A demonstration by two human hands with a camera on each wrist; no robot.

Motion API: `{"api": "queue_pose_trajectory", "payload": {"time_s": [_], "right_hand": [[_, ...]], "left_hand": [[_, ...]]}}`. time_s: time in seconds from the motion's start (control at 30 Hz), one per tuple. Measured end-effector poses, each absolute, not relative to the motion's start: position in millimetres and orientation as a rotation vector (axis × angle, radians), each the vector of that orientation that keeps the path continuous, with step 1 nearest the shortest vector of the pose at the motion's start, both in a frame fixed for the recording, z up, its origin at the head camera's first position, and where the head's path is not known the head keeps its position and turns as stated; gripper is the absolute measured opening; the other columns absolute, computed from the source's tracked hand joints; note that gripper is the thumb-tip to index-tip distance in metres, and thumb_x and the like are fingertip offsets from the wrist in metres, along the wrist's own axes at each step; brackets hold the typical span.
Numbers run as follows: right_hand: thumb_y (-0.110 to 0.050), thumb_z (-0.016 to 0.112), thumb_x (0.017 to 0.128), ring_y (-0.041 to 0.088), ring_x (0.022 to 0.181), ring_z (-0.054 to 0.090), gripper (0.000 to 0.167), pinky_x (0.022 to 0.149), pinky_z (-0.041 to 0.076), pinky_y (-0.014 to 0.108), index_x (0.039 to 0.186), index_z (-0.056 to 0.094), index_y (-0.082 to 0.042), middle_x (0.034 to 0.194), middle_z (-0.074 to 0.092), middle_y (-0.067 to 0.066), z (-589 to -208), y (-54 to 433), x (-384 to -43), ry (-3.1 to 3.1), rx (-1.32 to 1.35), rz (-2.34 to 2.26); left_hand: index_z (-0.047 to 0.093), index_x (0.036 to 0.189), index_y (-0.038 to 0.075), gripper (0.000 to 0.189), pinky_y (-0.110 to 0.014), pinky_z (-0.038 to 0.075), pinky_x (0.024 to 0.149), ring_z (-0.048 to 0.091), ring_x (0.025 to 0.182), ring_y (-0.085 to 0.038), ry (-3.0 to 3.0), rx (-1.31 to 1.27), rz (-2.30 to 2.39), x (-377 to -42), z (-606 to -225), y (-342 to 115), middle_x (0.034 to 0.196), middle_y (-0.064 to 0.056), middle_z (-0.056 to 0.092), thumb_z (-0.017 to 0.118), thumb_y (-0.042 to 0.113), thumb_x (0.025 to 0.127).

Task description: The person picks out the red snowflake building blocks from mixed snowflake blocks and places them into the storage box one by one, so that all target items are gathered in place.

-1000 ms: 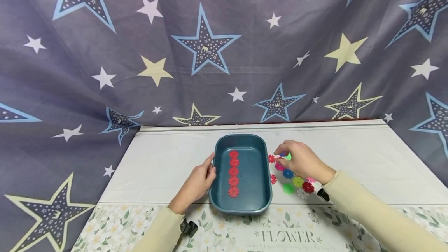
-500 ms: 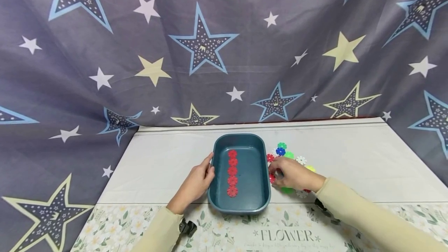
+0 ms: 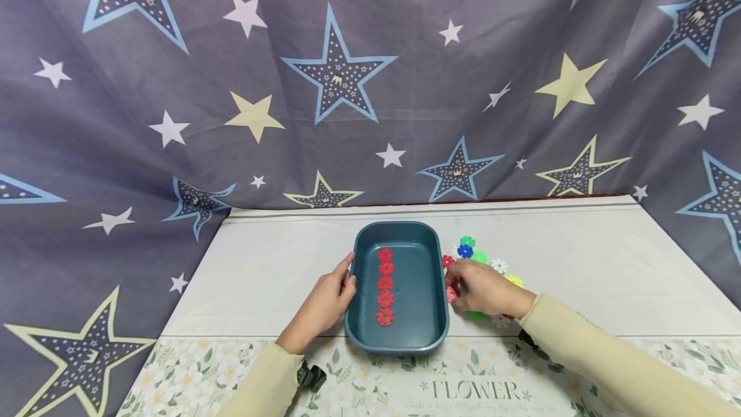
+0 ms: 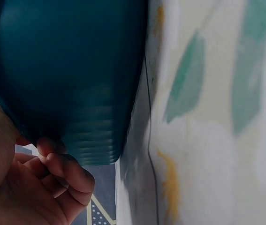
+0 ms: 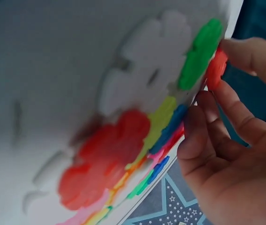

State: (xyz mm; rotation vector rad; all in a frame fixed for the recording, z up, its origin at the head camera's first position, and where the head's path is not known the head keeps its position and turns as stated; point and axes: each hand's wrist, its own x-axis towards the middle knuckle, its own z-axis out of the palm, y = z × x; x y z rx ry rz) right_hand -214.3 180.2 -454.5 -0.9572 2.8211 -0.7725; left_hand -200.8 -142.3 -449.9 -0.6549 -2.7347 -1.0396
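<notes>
Red disc (image 5: 216, 70) pinched in the right hand (image 3: 485, 287) — tray (image 3: 418, 301) touching the left hand (image 3: 323, 304).

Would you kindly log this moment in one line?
left hand: holds blue tray at rim; right hand: pinches red piece beside tray; in tray: five red pieces, one column

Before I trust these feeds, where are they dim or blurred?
Head view: brightest, tray crisp-edged, but small tablecloth print illegible; left wrist view: dim, leaf pattern soft; right wrist view: upper white disc and large red disc blurred.
</notes>
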Motion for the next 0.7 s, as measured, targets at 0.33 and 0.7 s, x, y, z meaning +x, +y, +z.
{"api": "queue_pose_trajectory", "payload": {"time_s": [0.33,0.7], "right_hand": [[-0.007,0.077,0.076,0.017,0.081,0.054,0.027,0.070,0.045,0.035,0.102,0.071,-0.012,0.092,0.060,-0.001,-454.4,189.2,-212.4,2.845,-1.010,-0.788],[-0.012,0.082,0.070,0.015,0.076,0.052,0.031,0.067,0.045,0.032,0.100,0.074,-0.004,0.086,0.058,-0.002,-451.6,189.5,-211.2,2.859,-0.873,-0.702]], "left_hand": [[0.041,0.139,-0.006,0.049,-0.025,0.039,0.053,0.040,0.052,-0.004,-2.743,-0.649,-1.045,-200.7,-448.8,-143.2,0.065,0.009,0.043,0.054,0.007,0.094],[0.040,0.140,-0.005,0.049,-0.025,0.039,0.053,0.039,0.051,-0.004,-2.759,-0.653,-1.011,-201.4,-450.6,-143.4,0.064,0.009,0.042,0.053,0.009,0.095]]}}
